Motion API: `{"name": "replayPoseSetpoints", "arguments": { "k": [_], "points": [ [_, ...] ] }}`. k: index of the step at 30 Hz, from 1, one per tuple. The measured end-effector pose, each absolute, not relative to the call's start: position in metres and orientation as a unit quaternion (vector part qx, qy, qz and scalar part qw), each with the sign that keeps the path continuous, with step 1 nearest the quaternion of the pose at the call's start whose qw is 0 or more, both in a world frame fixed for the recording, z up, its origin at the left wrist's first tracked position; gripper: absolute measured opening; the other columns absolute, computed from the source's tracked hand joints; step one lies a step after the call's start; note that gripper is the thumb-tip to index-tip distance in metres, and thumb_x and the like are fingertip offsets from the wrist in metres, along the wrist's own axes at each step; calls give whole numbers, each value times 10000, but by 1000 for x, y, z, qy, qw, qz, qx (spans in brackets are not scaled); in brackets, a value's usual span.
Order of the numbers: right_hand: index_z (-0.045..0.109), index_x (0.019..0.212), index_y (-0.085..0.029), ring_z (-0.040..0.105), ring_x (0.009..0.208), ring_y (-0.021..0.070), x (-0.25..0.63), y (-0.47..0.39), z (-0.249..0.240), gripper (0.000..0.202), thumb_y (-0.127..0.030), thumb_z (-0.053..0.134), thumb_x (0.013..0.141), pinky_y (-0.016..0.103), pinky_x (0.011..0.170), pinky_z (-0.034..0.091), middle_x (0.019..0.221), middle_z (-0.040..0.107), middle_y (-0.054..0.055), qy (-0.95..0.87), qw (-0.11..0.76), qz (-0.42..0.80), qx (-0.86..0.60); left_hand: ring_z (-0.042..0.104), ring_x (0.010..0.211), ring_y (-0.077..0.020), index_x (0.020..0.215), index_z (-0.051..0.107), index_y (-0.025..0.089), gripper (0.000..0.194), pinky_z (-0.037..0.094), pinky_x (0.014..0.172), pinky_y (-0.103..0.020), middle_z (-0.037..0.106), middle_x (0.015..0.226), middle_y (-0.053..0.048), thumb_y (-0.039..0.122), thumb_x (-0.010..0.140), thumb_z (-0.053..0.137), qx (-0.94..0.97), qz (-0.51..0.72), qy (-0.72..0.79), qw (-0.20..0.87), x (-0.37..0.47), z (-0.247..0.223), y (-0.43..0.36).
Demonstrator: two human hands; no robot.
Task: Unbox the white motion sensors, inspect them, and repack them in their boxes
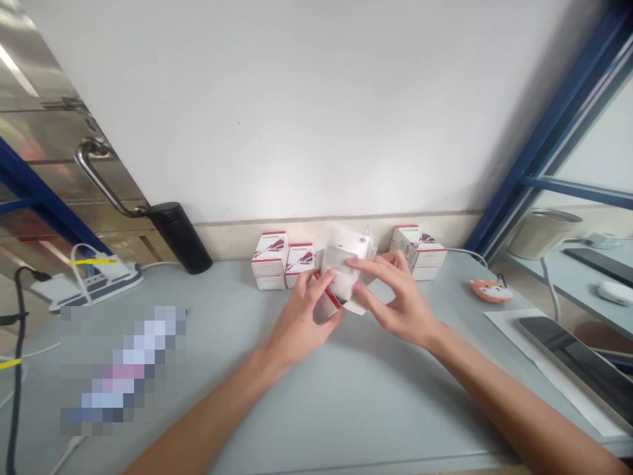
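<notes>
Near the middle of the grey table, my left hand [301, 320] is wrapped round a small red and white box [326, 300] that is tilted with a flap open. A white item in a clear plastic bag [345, 254] stands partly out of the box's top. The fingers of my right hand [398, 297] pinch the bag from its right side. Behind my left hand stand white boxes with red edges [270, 257], and more such boxes [420, 254] stand behind my right hand.
A black cylinder [182, 239] stands by the wall at the left, near a power strip [99, 287] with cables. A blurred-out object [123, 369] lies at front left. At the right are an orange animal-shaped item [490, 291] and a dark flat device [573, 359] on white paper.
</notes>
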State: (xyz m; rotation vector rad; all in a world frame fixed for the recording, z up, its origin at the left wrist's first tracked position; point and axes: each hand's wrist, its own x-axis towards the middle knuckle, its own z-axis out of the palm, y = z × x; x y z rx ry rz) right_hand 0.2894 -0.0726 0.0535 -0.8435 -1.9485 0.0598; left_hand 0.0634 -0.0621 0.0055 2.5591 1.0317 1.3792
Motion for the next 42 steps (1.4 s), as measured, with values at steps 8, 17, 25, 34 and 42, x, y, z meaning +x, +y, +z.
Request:
{"name": "replayPoseSetpoints", "arguments": {
  "k": [8,17,25,34,42],
  "points": [
    [525,1550,-404,496,1105,319,291,-70,45,499,-317,553,1058,564,1031,464,1261,719,51,-842,401,-30,-359,636,1098,-243,1576,315,462,701,615,910,-443,465,1300,-84,282,994,660,821,414,392,16,64,8,-62],
    [380,1600,-321,514,1291,334,291,-65,35,531,-423,465,1087,610,1098,470,1372,637,135,-787,444,43,-425,638,1107,-237,1403,412,374,527,589,916,-427,493,1271,-70,252,965,679,802,441,401,41,63,7,-60],
    [576,1391,-318,472,1289,333,290,-65,38,317,-342,491,1086,587,1117,422,1495,601,58,-837,384,-14,-391,642,1109,-238,1395,499,372,523,601,811,-345,516,1248,-64,272,927,711,788,424,443,61,63,12,-63],
    [502,1364,-321,539,1242,309,277,-72,35,419,-371,669,983,524,1012,528,1374,541,125,-745,539,51,-390,665,879,-185,1326,525,351,519,631,723,-370,475,1283,-81,328,881,791,814,428,388,66,66,2,-70],
    [472,1480,-350,678,1108,232,274,-75,46,568,-428,697,964,434,959,607,1350,649,80,-670,536,355,-370,602,1339,-300,1642,125,370,1040,537,1119,-518,514,1539,-143,450,872,819,744,495,354,274,74,6,-79]
  ]
}}
